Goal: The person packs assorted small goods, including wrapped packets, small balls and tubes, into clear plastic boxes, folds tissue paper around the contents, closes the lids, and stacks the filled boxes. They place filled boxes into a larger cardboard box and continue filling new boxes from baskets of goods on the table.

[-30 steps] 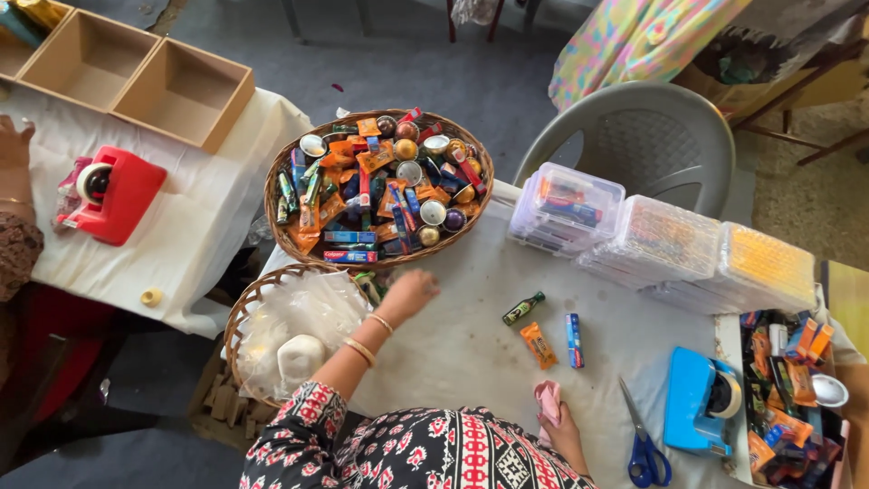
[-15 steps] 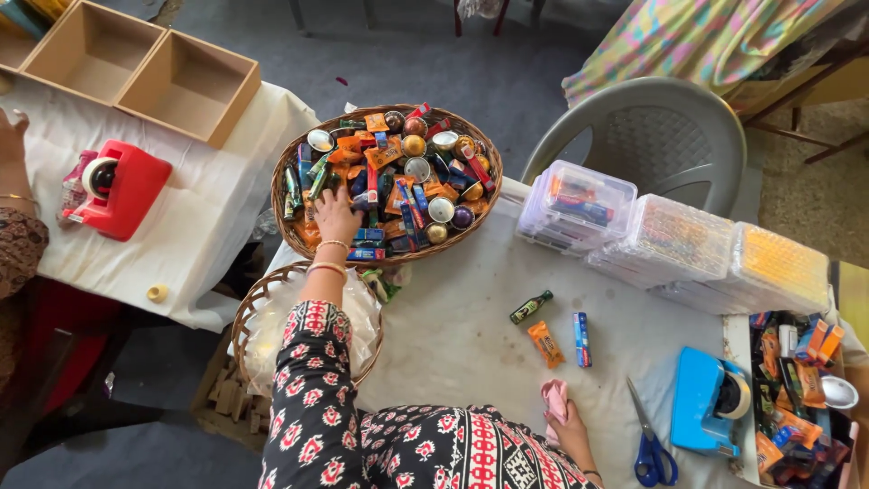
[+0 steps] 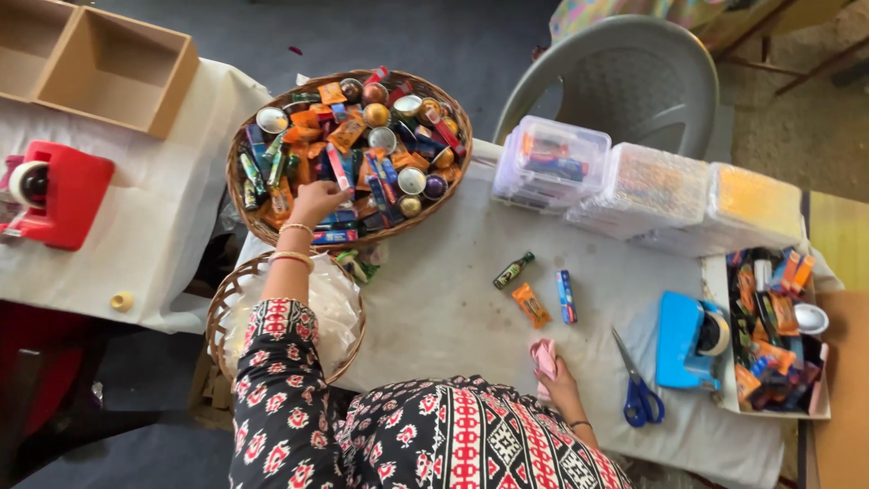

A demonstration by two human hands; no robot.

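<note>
The left hand reaches into the big wicker basket and rests on the heap of wrapped sweets near the basket's near-left rim, fingers curled down among the wrappers; whether they have closed on a piece cannot be told from this view. The heap is a jumble of orange, blue, red and green packets with round foil-covered balls and small lidded cups among them. Taking that basket as the landmark: just below it, touching its near edge or nearly so, sits a smaller wicker basket lined with white tissue, and the patterned sleeve of the left arm crosses over it. To the basket's lower right, well apart on the white tablecloth, lie a small dark bottle, an orange packet and a blue packet, close together. Further down from these, near the table's front edge, the right hand is clenched on a pink wrapped piece, which sticks up out of the fist. Blue-handled scissors lie just to the right of that hand, and beyond them stands a blue tape dispenser. Right of the basket, along the table's far side, three clear lidded plastic boxes stand in a row, with a grey plastic chair behind them. Left of the basket, on another cloth, sits a red tape dispenser, and open cardboard boxes stand beyond it.
</note>
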